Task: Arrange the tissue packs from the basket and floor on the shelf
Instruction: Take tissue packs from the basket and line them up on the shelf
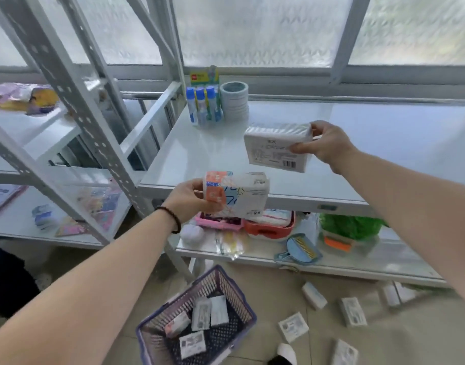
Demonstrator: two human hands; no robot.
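My right hand (pixel 327 146) grips a white tissue pack (pixel 274 148) by its right end, held just above the white shelf (pixel 199 154). My left hand (pixel 190 200) holds an orange, blue and white patterned tissue pack (pixel 239 193) in front of the shelf's front edge. Below me the purple basket (pixel 239 293) stands on the floor with several tissue packs (pixel 207 312) inside. More white tissue packs (pixel 352 312) lie scattered on the floor to the right of the basket.
At the shelf's back left stand glue sticks (pixel 203 106) and stacked tape rolls (pixel 234 101). The lower shelf carries a pink box (pixel 218 222), a red box (pixel 270 227), a blue dustpan (pixel 302 248) and a green bag (pixel 350 225). Another rack (pixel 62 75) stands left.
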